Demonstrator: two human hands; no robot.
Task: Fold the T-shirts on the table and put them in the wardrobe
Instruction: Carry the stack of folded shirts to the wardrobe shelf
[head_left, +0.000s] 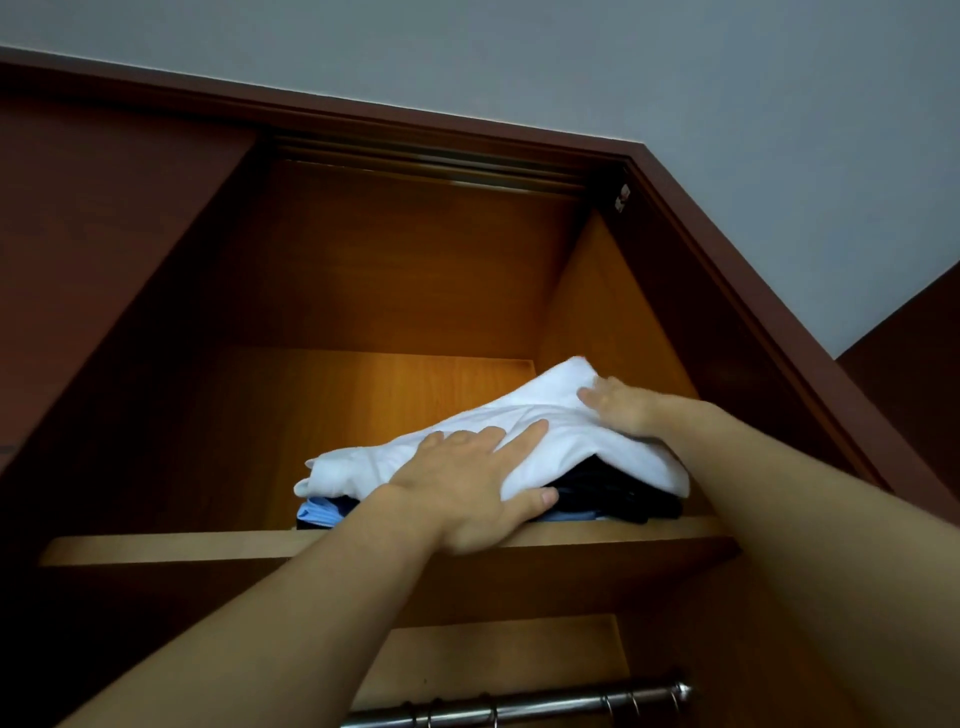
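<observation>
A folded white T-shirt (550, 426) lies on top of a small stack on the upper wardrobe shelf (156, 551). Under it I see a dark folded garment (618, 496) and a light blue one (319, 512). My left hand (467, 478) lies flat on the white T-shirt's front part, fingers straight, thumb under its front edge. My right hand (621, 408) rests on the T-shirt's right far side, fingers spread over the cloth. The stack sits at the right of the shelf, close to the right inner wall.
The wardrobe's right inner wall (597, 312) stands next to the stack. The sliding door (104, 234) covers the left side. Below the shelf runs a metal hanging rail (519, 706). The left part of the shelf holds nothing.
</observation>
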